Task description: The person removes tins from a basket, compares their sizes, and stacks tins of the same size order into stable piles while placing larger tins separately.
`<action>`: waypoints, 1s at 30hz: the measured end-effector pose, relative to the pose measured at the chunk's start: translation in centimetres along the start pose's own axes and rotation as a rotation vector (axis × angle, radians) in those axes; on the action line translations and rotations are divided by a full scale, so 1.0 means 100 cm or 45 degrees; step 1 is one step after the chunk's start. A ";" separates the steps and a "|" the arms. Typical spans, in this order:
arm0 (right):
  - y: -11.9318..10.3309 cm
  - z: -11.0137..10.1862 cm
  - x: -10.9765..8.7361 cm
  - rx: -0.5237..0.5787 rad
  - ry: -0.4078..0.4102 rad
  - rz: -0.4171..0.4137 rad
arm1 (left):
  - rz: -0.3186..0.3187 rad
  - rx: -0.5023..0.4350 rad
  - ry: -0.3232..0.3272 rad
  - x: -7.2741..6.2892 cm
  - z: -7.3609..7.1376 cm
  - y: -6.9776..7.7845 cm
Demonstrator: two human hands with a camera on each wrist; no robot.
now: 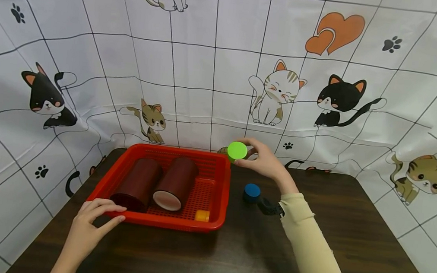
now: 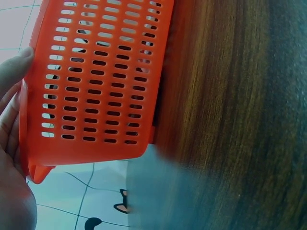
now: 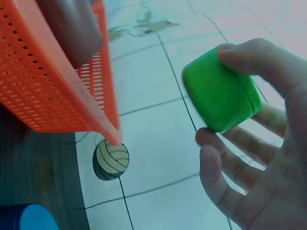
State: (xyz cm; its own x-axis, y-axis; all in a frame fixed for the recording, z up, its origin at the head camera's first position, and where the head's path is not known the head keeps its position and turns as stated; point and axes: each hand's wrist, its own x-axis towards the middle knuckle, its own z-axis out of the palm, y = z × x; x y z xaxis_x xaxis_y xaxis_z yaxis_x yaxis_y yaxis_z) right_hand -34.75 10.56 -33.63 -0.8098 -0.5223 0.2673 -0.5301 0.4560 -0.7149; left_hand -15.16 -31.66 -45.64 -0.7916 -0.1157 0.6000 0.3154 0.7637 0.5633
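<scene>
In the head view my left hand (image 1: 87, 225) grips the front left rim of a red plastic basket (image 1: 172, 224), its slotted wall (image 2: 96, 81) filling much of the left wrist view. My right hand (image 1: 259, 161) pinches a small bright green cylinder (image 1: 237, 151) between thumb and fingers, up beside the basket's back right corner. From the right wrist camera the green cylinder (image 3: 220, 91) shows rounded edges and a seam near one end. Inside the basket lie two large dark red cylinders (image 1: 138, 181), one with a whitish end (image 1: 167, 201), and a small yellow cylinder (image 1: 202, 215).
A small blue cylinder (image 1: 252, 191) stands on the dark wooden table (image 1: 239, 255), right of the basket and near my right wrist with its black strap (image 1: 270, 207). A white sheet printed with cats (image 1: 216, 75) hangs behind and along both sides.
</scene>
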 end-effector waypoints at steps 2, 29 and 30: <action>0.004 0.000 -0.003 0.003 0.037 0.021 | -0.003 0.003 -0.005 0.000 0.000 0.000; 0.051 0.020 -0.041 0.099 0.348 0.206 | -0.019 0.035 0.001 -0.001 -0.001 0.002; 0.054 0.022 -0.042 0.087 0.349 0.217 | -0.019 0.033 0.001 -0.001 -0.001 0.002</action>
State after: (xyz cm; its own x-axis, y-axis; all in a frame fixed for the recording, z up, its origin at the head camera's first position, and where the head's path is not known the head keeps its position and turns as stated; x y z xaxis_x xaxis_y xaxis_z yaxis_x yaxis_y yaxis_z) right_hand -33.68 13.61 -40.02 -0.9278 -0.2253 0.2973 -0.3706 0.4661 -0.8034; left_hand -14.99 -31.55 -45.56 -0.7958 -0.1276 0.5920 0.2898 0.7781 0.5572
